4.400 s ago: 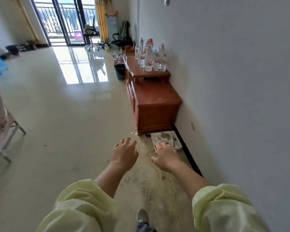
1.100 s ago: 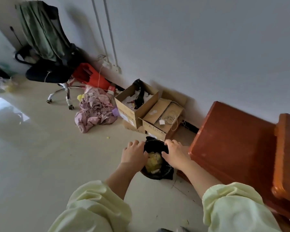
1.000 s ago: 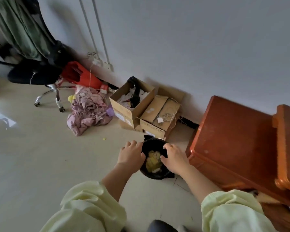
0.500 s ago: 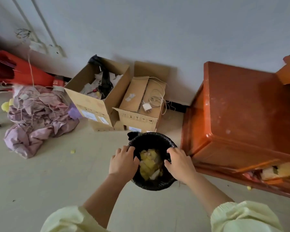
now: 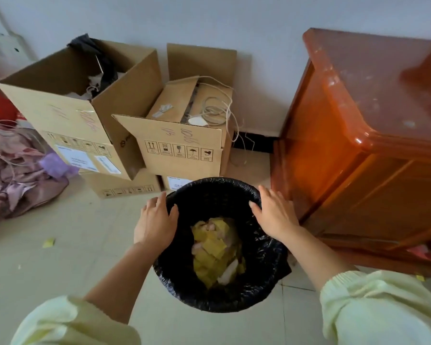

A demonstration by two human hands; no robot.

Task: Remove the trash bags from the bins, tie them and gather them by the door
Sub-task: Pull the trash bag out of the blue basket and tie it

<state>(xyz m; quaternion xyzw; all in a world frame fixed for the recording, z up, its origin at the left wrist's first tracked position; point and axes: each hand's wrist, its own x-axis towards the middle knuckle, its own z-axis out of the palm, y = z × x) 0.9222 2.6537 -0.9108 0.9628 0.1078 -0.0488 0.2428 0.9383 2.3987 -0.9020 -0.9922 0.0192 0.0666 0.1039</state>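
A round bin stands on the floor just below me, lined with a black trash bag (image 5: 204, 192) folded over its rim. Yellow paper scraps and other rubbish (image 5: 215, 247) lie inside. My left hand (image 5: 156, 222) rests on the left side of the rim, thumb inside the bag and fingers outside. On the right side of the rim lies my right hand (image 5: 274, 214), fingers fairly straight and spread along the edge. Neither hand plainly pinches the plastic.
A red-brown wooden cabinet (image 5: 363, 135) stands close on the right of the bin. Open cardboard boxes (image 5: 179, 143) with cables and clutter sit against the wall behind it. A heap of pink cloth (image 5: 15, 175) lies left. Yellow scraps dot the pale floor.
I walked along the cabinets to the bin and bent down over it. Both hands have moved apart from above the bin onto opposite sides of the rim.
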